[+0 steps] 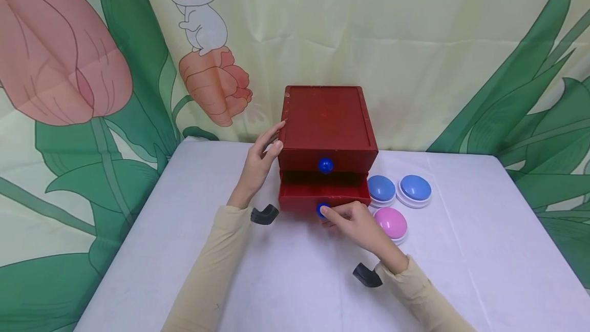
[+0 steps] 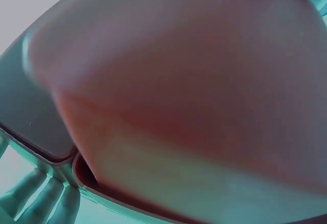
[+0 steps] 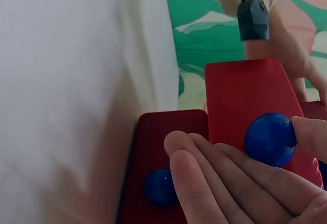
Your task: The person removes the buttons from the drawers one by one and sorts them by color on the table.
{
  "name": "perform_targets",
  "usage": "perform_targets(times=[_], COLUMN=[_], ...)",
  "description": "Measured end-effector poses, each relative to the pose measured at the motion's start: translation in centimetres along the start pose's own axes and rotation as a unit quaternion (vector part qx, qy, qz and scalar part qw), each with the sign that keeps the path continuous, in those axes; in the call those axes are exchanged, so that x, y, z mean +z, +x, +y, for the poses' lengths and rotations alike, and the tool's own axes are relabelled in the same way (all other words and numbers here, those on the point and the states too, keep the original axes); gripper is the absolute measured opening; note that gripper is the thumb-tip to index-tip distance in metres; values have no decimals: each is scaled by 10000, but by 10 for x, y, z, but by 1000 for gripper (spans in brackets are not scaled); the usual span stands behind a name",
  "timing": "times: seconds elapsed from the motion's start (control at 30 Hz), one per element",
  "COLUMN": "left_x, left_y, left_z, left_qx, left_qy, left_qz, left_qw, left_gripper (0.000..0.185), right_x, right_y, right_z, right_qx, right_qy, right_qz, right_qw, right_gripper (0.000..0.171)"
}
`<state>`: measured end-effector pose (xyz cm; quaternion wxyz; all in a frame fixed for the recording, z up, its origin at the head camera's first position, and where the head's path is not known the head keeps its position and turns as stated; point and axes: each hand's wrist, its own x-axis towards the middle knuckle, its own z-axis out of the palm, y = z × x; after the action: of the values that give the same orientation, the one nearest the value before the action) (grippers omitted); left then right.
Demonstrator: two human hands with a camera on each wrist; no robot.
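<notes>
Right hand pinches the round blue knob of the lower red drawer, which sits partly pulled out of the small red wooden two-drawer chest at table centre. Left hand, fingers straight, presses flat on the chest's left side. Two blue and one pink dome buttons lie just right of the chest.
</notes>
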<state>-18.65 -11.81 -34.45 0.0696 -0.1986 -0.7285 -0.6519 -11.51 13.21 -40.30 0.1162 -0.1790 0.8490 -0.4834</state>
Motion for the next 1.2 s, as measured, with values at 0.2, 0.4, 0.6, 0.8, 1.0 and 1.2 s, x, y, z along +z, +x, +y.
perform_targets(times=[0.2, 0.4, 0.6, 0.8, 1.0, 1.2], left_x=[0, 0, 0, -1, 0, 0], left_y=[0, -1, -1, -1, -1, -1], left_z=[1, 0, -1, -1, 0, -1], left_qx=[24, 92, 63, 66, 90, 126], left_qy=[3, -59, -4, -15, -40, -28], left_qz=[8, 40, 38, 71, 85, 69], left_qw=[10000, 9999, 10000, 10000, 9999, 9999], left_gripper=[50, 49, 50, 50, 50, 50], right_x=[-3, -4, -6, -9, -10, -11], right_y=[10, 19, 27, 37, 46, 52], right_z=[1, 2, 4, 10, 12, 13], right_qx=[2, 166, 312, 258, 271, 318], right_qy=[99, 141, 223, 490, 759, 894], right_qz=[28, 47, 66, 59, 122, 205], right_qw=[9999, 9998, 9992, 9984, 9967, 9953], right_gripper=[36, 37, 41, 42, 43, 44])
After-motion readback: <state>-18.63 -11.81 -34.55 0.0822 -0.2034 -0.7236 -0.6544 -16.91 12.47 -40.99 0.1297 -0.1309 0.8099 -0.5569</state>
